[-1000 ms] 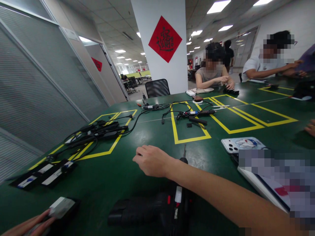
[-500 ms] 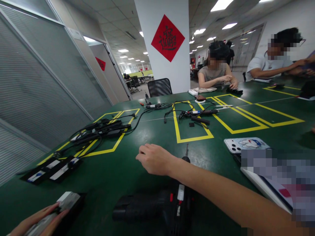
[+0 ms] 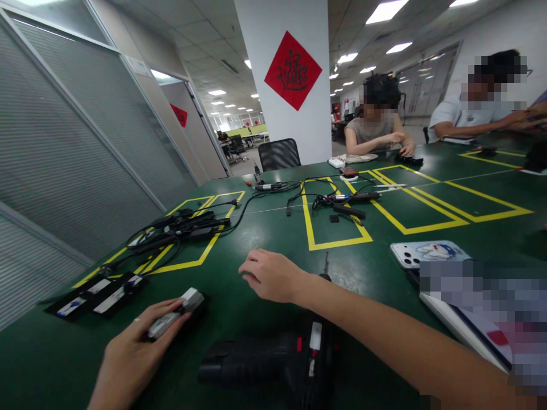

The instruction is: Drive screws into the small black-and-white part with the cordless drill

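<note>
Low at the left, my left hand [image 3: 130,347] grips a small grey-and-white block [image 3: 193,298] between thumb and fingers, its underside dark against the table. My right hand [image 3: 271,274] is held over the middle of the table, fingers loosely bent and thumb apart, with nothing visible in it. A black cordless drill [image 3: 256,360] lies on its side below my right forearm, handle toward the left. Its thin bit points away from me beyond the wrist, and the forearm hides part of the body.
Tangled black cables [image 3: 188,228] and two black-and-white strips [image 3: 115,296] lie left. Yellow tape [image 3: 342,245] outlines areas on the green table. Farther back is a pen-like tool [image 3: 350,197] with cords. A phone [image 3: 427,254] rests at right. Two people sit across the table.
My left hand has come in from the lower left corner, carrying the block rightward and up toward the middle. My right hand stays nearly in place, its thumb showing slightly more apart.
</note>
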### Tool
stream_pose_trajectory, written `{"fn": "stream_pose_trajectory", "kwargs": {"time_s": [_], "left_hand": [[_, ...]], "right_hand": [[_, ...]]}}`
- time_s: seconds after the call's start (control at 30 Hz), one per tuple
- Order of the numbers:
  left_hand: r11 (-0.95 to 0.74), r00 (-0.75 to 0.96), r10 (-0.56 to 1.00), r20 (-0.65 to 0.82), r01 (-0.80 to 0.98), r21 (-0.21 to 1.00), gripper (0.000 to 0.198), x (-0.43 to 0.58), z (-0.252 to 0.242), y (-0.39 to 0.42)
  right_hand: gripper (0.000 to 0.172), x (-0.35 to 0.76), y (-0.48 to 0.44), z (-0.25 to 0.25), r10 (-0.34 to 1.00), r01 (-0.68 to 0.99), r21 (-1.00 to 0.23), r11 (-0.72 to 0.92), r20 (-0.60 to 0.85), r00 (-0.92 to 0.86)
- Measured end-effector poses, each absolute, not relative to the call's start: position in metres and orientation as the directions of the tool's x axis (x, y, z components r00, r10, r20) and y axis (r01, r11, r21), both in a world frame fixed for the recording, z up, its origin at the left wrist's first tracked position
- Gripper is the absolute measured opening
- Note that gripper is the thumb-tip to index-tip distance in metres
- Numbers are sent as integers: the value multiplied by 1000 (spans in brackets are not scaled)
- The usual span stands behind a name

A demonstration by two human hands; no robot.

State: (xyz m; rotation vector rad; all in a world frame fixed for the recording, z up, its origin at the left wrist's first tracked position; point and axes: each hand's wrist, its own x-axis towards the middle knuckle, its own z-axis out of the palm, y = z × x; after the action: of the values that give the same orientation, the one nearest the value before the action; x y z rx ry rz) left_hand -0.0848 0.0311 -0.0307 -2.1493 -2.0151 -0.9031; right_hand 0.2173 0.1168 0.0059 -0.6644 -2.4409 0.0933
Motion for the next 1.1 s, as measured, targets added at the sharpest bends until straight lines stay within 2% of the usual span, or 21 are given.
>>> {"fn": "stream_pose_trajectory", "kwargs": {"time_s": [0.1, 0.2, 0.33, 0.6, 0.8, 1.03, 1.1], "left_hand": [[-271, 67, 903, 424, 856, 441, 38, -51, -30, 63], [-383, 151, 886, 438, 770, 511, 35, -13, -28, 91], [-411, 198, 903, 382, 658, 631, 31, 27, -29, 119], [-440, 307, 898, 316, 582, 684, 33, 66, -23, 160], [-459, 345, 886, 311, 552, 696, 38, 77, -22, 180], [-451, 364, 885, 289, 522, 724, 41, 78, -24, 186], [-452, 365, 884, 291, 515, 728, 40, 78, -24, 185]], "right_hand": [[24, 220, 121, 5, 511, 455, -247, 856, 543, -667], [20, 225, 126, 5, 523, 473, -247, 846, 558, -644], [19, 235, 138, 4, 499, 469, -213, 857, 565, -657], [22, 258, 166, -3, 555, 433, -347, 832, 512, -655], [22, 268, 174, -8, 601, 532, -295, 794, 511, -615], [23, 271, 170, -9, 568, 582, -146, 800, 494, -658], [22, 270, 169, -10, 570, 583, -157, 797, 516, -640]]}}
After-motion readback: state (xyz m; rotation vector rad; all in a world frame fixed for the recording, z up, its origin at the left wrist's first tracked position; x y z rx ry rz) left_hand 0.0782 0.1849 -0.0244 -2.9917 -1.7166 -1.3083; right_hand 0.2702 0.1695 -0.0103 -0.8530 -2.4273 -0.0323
